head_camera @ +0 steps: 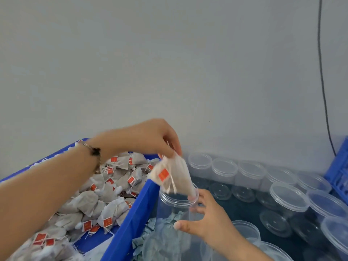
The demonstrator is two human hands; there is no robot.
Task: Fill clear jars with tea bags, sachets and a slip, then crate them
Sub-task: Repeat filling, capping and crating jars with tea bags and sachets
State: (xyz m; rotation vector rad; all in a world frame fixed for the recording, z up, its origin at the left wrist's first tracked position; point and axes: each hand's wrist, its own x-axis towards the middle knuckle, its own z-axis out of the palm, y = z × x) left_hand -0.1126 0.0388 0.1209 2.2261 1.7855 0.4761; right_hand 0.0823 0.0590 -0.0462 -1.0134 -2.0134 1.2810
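Many lidded jars (pixel 224 169) crowd right — left hand (pixel 150 138) pinches tea bags (pixel 173 176), right hand (pixel 211 221) grips jar (pixel 177 204).

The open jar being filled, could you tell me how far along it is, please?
Early. The right hand steadies the open jar while the left hand lowers tea bags into its mouth. No sachets or slip are visible in it. The empty lidded jars beside it await filling; nothing crated.
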